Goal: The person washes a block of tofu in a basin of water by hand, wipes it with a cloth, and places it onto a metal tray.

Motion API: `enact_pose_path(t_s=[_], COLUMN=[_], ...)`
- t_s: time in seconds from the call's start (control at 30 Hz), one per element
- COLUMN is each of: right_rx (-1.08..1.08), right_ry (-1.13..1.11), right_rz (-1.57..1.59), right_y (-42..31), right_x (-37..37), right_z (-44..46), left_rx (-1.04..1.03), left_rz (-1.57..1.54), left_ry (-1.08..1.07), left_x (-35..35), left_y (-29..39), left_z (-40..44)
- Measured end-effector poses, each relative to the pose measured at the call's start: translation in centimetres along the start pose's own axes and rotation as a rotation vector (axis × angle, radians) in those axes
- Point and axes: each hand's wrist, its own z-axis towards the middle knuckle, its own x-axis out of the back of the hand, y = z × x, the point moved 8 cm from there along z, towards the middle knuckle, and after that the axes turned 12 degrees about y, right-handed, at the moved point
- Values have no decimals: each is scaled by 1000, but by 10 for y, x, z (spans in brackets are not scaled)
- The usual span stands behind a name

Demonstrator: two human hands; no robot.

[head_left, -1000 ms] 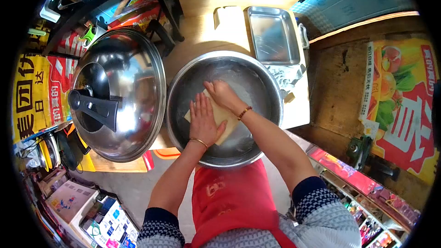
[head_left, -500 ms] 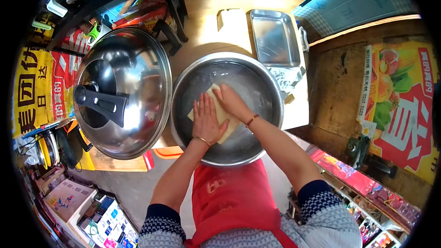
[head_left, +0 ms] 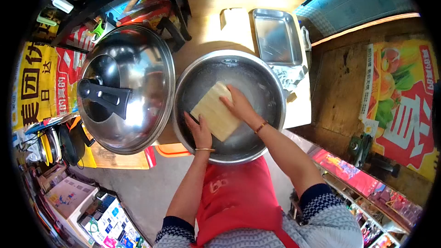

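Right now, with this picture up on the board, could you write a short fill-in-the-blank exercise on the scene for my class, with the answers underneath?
1. The pale slab lies in the metal bowl, to the ____ of the domed lid.
2. The beaded bracelet is on the same arm as the ____ hand.
3. The apron is ____ in colour.

Missing words: right; right; red.
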Motion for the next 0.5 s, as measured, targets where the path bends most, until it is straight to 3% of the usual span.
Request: enact_pose_path(t_s=[0.03,0.07,0.13,0.23,0.37,0.43,0.5], right_rx=[83,93,94,-14,-141,-157,-138], right_ry=[48,47,17,-170,-222,-207,-110], right_rz=[96,98,41,70,-37,-5,58], right_y=[0,8,11,2,0,8,16], right_x=[2,-3,-7,-24,-36,-30,-15], right_z=[-3,-2,3,35,48,43,26], left_rx=[275,272,523,613,506,269,209], left_rz=[-90,-95,-686,-696,-528,-392,-344], left_ry=[19,27,18,35,72,132,127], left_x=[-2,-7,-28,-38,-37,-29,-31], left_y=[-20,-20,-22,-28,-47,-32,-24], left_z=[-3,-3,-9,-11,-10,-3,2])
